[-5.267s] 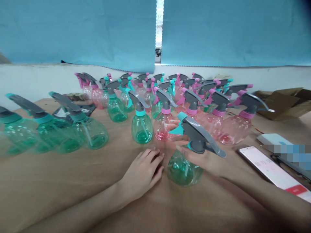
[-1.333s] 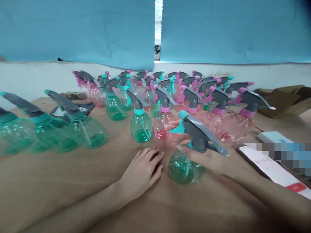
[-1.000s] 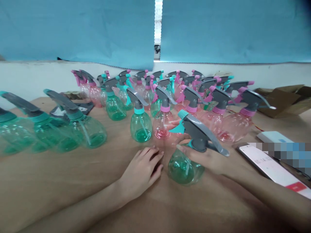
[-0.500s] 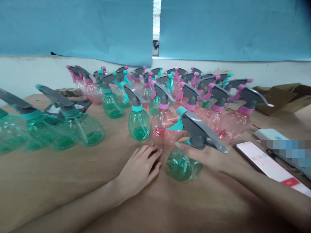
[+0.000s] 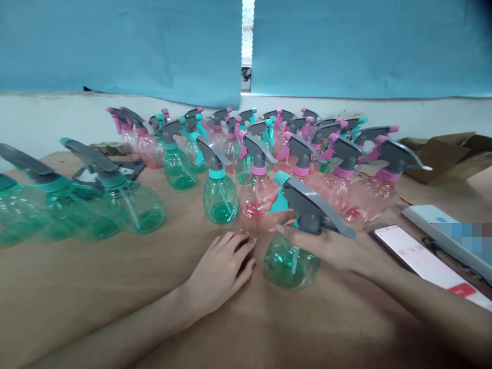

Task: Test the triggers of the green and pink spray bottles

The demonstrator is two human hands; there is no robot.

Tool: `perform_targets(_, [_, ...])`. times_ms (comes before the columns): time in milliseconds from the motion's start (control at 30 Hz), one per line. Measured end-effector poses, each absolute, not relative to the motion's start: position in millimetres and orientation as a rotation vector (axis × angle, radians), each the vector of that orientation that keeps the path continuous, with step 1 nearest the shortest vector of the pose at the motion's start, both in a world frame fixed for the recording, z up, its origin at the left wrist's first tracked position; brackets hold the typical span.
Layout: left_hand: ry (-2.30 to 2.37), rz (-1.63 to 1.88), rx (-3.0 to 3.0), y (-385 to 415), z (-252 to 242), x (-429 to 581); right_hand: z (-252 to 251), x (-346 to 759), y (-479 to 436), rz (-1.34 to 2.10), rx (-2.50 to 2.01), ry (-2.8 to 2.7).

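My right hand (image 5: 326, 247) is wrapped round the neck of a green spray bottle (image 5: 288, 266) with a grey and turquoise trigger head. The bottle stands slightly tilted at the table's middle, its nozzle pointing to the back left. Part of its collar is hidden by my fingers. Just left of it, my left hand (image 5: 219, 269) lies on the table, fingers a little bent and apart, with nothing in it. Behind my hands stand another green spray bottle (image 5: 221, 200) and a pink spray bottle (image 5: 255, 192), both upright.
Several more green spray bottles (image 5: 132, 205) line the left side, and rows of pink and green ones fill the back. On the right lie a phone (image 5: 430, 261) with a running timer and a white box (image 5: 430, 215). A cardboard box (image 5: 438, 156) sits behind them.
The held spray bottle's head has tipped slightly left and down, with my right hand still round its neck. My left hand stays in place.
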State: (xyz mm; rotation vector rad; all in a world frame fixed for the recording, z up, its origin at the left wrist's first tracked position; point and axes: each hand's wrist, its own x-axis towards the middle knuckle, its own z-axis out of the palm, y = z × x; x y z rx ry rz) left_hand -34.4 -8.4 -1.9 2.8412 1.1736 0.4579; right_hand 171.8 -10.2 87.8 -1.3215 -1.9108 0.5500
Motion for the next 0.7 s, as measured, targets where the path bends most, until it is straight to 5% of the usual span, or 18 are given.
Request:
perform_targets(333, [1.17, 0.479, 2.852, -9, -2, -35, 48, 182, -5, 0.5, -1.258, -1.818])
perform_targets(700, [1.182, 0.478, 2.843, -9, -2, -34, 68, 174, -7, 0.62, -1.192, -1.885])
